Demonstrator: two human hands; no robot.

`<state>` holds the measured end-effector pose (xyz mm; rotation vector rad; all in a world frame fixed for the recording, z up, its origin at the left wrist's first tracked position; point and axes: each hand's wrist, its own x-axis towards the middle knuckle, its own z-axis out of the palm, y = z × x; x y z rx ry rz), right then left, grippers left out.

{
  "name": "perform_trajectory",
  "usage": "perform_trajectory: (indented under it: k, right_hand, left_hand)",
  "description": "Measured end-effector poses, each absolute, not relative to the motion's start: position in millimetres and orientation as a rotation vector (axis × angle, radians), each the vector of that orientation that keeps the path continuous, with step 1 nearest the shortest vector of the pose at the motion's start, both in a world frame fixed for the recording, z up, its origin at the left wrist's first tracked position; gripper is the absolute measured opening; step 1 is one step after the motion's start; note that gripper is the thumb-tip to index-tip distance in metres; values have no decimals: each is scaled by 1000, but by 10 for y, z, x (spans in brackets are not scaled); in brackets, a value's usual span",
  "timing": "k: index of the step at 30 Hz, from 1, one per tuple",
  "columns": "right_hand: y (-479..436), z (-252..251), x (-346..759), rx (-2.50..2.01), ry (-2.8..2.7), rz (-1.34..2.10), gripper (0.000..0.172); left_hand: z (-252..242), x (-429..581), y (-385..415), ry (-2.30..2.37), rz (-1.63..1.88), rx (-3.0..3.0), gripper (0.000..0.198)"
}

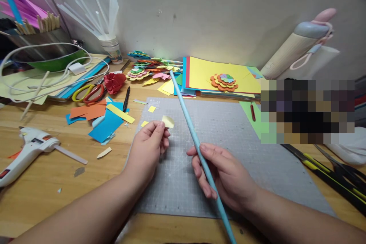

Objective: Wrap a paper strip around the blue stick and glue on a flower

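My left hand [148, 145] pinches a small pale yellow paper piece [168, 121] above the grey cutting mat [257, 160]. My right hand [220, 175] is closed around a long light blue rolled paper stick [185, 114], which slants from the lower middle up toward the stacked coloured sheets. Two tiny yellow scraps [151, 109] lie on the mat's near-left corner, just beyond my left hand.
A white glue gun [31, 148] lies at left. Blue, orange and yellow paper offcuts [105, 122], a black pen [126, 99], scissors [88, 92] and a red paper flower [114, 82] sit behind. Coloured sheets with a layered paper flower [224, 81] lie at the back. Black-yellow tools [328, 171] lie at right.
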<state>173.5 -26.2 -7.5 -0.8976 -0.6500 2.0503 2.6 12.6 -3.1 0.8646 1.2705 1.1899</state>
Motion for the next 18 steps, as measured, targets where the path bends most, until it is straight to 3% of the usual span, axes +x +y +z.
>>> perform_trajectory:
  k: [9,18]
  right_hand:
    - [-292,-66,1726,-838,-695,2131,28]
    - [-303,-87,1725,-859,-768,2136,26]
  left_hand:
    - [2,15,206,1215,1114,652,48]
    - [-3,63,93,965,852,932,38]
